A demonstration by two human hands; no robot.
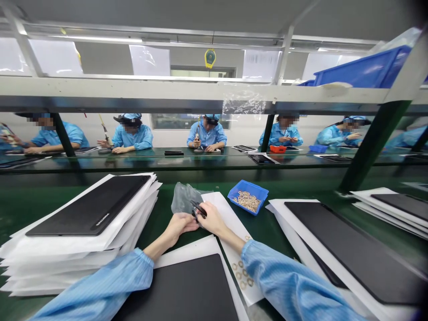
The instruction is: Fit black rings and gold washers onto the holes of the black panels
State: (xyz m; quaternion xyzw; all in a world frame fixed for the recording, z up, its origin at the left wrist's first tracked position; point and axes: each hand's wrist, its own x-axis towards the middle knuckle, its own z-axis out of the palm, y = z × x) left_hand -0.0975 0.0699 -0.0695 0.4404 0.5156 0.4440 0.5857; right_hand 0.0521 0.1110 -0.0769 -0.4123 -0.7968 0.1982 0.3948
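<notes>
My right hand [211,219] is closed around a slim black hand tool [198,207], its exact kind too small to tell. Right against it, my left hand [182,226] has its fingers pressed together at the tool's lower end; what they pinch is hidden. A crumpled clear plastic bag [185,197] lies just behind both hands. Under my right forearm runs a white paper strip [230,240] with several small tan rings [243,273] on it. Close to me, a flat black tablet-like panel [187,292] rests on white paper, partly covered by my left sleeve.
On the left stands a tall stack of black panels [90,205] between white sheets. A blue tray [264,192] of tan rings sits beyond my right hand. More panels [351,249] lie to the right. A shelf [150,91] crosses overhead; co-workers [207,131] sit opposite.
</notes>
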